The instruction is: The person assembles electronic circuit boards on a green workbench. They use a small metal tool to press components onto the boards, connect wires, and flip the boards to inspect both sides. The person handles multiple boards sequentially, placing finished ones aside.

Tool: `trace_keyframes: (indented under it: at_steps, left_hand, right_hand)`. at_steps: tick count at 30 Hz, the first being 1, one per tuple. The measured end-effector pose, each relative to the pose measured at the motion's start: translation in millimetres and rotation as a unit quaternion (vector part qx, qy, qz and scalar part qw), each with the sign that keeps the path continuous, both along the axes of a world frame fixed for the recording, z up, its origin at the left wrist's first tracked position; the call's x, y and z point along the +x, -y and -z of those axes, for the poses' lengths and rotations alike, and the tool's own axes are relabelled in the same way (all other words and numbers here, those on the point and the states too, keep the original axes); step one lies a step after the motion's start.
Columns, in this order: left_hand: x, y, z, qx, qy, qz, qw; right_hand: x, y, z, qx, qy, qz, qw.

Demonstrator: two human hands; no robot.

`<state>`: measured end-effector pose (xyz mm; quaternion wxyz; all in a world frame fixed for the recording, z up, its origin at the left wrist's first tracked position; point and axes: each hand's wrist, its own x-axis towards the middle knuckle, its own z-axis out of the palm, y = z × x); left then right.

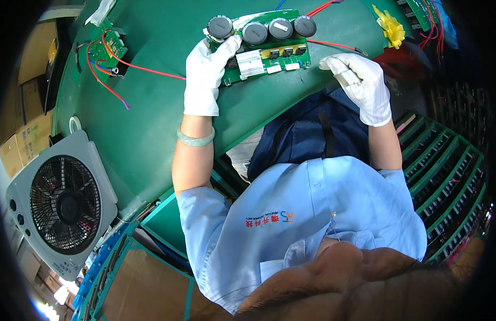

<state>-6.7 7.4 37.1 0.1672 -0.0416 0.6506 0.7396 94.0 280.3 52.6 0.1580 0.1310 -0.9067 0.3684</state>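
My left hand (202, 80), in a white glove, grips the left edge of a green circuit board (236, 78), thumb beside the parts on it. The board lies at the edge of the green table and bears several black round capacitors (255, 33), a silver heat sink (250, 63) and small black components along a yellowish strip. A red wire (331, 43) runs right from the board to a ring-shaped end. Below that end, apart from the board, is my right hand (363, 88), also gloved. Its fingers are curled together; whatever they may hold is hidden.
Another circuit board (105, 53) with red wires lies at the left on the green table (146, 123). Yellow ties (389, 28) and a further board (417, 13) are at the far right. A grey fan (66, 203) stands lower left; green slatted racks (440, 182) stand right.
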Motion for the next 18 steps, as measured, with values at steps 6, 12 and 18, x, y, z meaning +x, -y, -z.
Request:
trace_keyframes:
  at_steps: [6, 12, 18]
  left_hand:
    - [0, 2, -2, -0.037, -0.009, 0.018, 0.999]
    - [-1, 3, 0, -0.04, -0.009, 0.025, 0.999]
    - [-5, 6, 0, -0.043, 0.022, 0.025, 0.999]
  right_hand:
    - [3, -7, 2, -0.171, 0.224, 0.067, 0.957]
    - [0, -19, 12, -0.233, 0.29, 0.064, 0.926]
    - [0, -19, 13, -0.244, 0.282, 0.047, 0.927]
